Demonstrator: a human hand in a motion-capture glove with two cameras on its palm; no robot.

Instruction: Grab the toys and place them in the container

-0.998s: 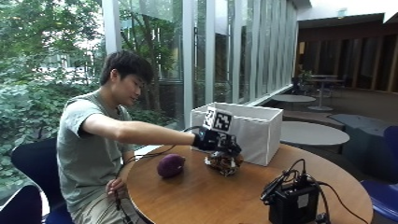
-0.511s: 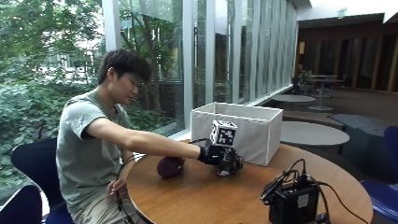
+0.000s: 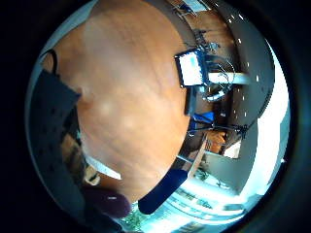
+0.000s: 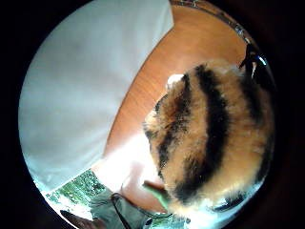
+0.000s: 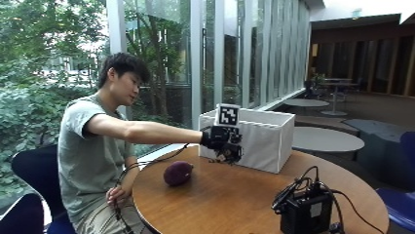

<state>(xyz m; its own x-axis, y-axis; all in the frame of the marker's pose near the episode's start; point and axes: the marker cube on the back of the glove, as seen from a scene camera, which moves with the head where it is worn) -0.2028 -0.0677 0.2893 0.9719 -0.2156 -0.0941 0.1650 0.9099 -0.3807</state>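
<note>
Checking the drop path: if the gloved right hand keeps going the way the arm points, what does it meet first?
Most likely the white container: the right hand, holding the striped plush toy, is already beside its near wall. Depth is unclear.

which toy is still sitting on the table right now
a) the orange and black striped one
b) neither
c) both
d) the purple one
d: the purple toy lies on the table, while the gloved right hand holds the orange and black striped toy up in front of the white container.

Toy [image 5: 178,173] on table [image 5: 233,204], before container [image 5: 259,139]
</note>
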